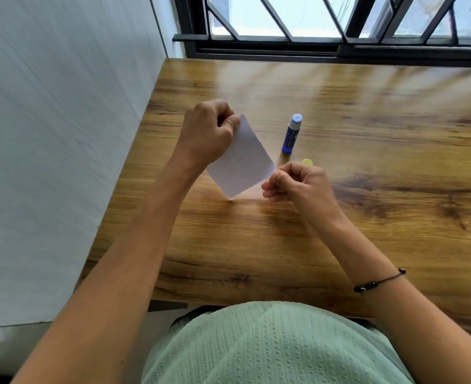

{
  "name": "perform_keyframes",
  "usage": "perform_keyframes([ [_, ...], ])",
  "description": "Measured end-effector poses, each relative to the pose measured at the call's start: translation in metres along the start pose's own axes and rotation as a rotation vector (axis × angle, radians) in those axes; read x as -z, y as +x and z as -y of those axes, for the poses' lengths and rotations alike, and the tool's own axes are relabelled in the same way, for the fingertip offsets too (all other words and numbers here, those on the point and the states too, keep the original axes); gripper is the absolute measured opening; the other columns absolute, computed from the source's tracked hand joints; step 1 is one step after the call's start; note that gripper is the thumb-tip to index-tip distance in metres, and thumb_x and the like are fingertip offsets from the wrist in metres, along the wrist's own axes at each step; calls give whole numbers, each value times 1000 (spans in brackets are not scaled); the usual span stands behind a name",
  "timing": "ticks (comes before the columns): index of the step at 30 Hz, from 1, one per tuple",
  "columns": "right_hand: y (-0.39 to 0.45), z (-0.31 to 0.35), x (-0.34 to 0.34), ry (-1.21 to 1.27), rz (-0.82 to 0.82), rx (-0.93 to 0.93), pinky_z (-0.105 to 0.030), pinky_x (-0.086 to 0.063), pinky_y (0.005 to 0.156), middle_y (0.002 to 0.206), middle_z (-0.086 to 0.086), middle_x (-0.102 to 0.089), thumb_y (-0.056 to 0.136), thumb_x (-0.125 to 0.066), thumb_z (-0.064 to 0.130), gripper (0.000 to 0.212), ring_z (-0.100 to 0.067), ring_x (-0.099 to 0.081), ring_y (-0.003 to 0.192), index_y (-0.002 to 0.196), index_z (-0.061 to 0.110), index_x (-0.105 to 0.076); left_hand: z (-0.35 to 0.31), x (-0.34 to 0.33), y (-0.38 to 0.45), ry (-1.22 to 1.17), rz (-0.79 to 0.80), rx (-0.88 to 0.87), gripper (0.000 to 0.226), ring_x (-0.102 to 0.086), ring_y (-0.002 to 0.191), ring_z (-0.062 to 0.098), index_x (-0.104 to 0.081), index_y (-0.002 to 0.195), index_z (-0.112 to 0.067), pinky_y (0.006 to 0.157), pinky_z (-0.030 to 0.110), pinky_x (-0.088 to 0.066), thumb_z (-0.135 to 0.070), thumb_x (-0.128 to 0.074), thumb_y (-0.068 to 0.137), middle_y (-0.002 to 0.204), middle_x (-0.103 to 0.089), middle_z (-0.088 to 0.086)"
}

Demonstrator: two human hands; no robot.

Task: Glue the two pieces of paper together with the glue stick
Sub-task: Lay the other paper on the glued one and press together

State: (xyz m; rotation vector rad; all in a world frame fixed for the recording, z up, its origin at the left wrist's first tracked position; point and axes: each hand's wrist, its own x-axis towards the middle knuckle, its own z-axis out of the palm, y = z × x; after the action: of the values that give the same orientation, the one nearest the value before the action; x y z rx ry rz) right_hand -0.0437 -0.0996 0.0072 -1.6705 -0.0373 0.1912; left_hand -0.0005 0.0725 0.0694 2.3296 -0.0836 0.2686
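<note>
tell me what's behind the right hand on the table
Just past the right hand a small yellow round thing pokes out, maybe the glue stick's cap; the hand covers most of it. The uncapped blue glue stick stands further back, fully visible.

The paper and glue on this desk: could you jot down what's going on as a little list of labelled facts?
Paper: white paper held up off the table, tilted; whether it is one sheet or two pressed together cannot be told
Left hand: pinches the paper's far corner
Right hand: pinches its near right corner
Glue stick: blue, upright on the wooden table, uncapped, untouched
Yellow cap: on the table behind the right hand, partly hidden
</note>
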Motion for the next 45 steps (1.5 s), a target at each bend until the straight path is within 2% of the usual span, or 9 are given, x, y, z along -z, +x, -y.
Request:
perform_keyframes([
  [7, 9, 2, -4, 50, -110, -19, -29, -53, 50, 74, -7, -59, 88, -59, 25, 23, -15, -60, 54, 102, 12, -46, 12, -2, -7, -239, -42, 201, 19, -41, 59, 8, -54, 70, -10, 55, 24, -33, -20, -53, 86, 61, -46, -6],
  [11, 11, 4, -6, -59, -106, 84, -28, -47, 52, 62, 0, -53, 89, -57, 20, 11, -10, -50, 51, 78, 19, -58, 10, 0, -12, -287, -58, 239, 19, -43, 62, 7, -53, 67, -16, 58, 23, -34, -18, -52, 86, 65, -49, -6],
  [17, 17, 20, -3, -352, -153, 230, -31, -43, 58, 63, -1, -54, 83, -64, 20, 14, -10, -46, 57, 70, 16, -59, -1, -6, -23, 334, -158, -233, 22, -47, 95, 21, -58, 103, -5, 80, 15, -26, -8, -58, 81, 101, -60, 13],
  [19, 18, 28, 0, -485, -149, 335, -15, -36, 55, 64, 2, -52, 81, -66, 20, 14, -4, -43, 55, 71, 14, -59, -8, -9, -24, 405, -63, -397, 24, -49, 102, 26, -60, 104, -5, 82, 19, -28, -11, -61, 81, 103, -61, 14],
  [23, 19, 44, 5, -621, -131, 494, -11, -36, 56, 68, -2, -55, 79, -70, 16, 15, -7, -44, 56, 73, 3, -63, -19, -11, -20, 318, 95, -503, 11, -52, 88, 25, -61, 89, -4, 71, 19, -30, -10, -53, 86, 88, -62, 13],
  [29, 18, 54, 6, -532, -134, 522, -19, -37, 55, 64, -1, -56, 81, -67, 19, 15, -11, -47, 58, 70, 9, -62, -29, -2, -18, 151, -18, -437, 9, -44, 71, 14, -55, 79, -1, 62, 22, -34, -8, -52, 84, 75, -50, 3],
  [35, 9, 32, 6, -448, -136, 359, -14, -32, 51, 57, 13, -50, 82, -65, 15, 13, -1, -44, 54, 70, 20, -65, -21, 9, -15, 39, -149, -250, 9, -39, 60, 3, -57, 78, -3, 56, 5, -33, -9, -53, 84, 75, -51, 2],
  [41, 12, 27, 6, -362, -148, 285, -27, -39, 55, 61, 4, -56, 82, -64, 14, 10, -10, -46, 57, 73, 16, -66, -5, -3, -21, -137, -167, 114, 14, -41, 56, 7, -51, 69, -9, 46, 11, -29, -12, -49, 82, 59, -45, -6],
  [45, 15, 35, 9, -527, -98, 340, -15, -37, 54, 65, -1, -60, 80, -65, 10, 9, -7, -46, 55, 72, 11, -66, -3, 1, -23, 137, -134, 34, 6, -48, 79, 18, -56, 84, -5, 71, 24, -41, -9, -53, 80, 79, -53, 4],
])
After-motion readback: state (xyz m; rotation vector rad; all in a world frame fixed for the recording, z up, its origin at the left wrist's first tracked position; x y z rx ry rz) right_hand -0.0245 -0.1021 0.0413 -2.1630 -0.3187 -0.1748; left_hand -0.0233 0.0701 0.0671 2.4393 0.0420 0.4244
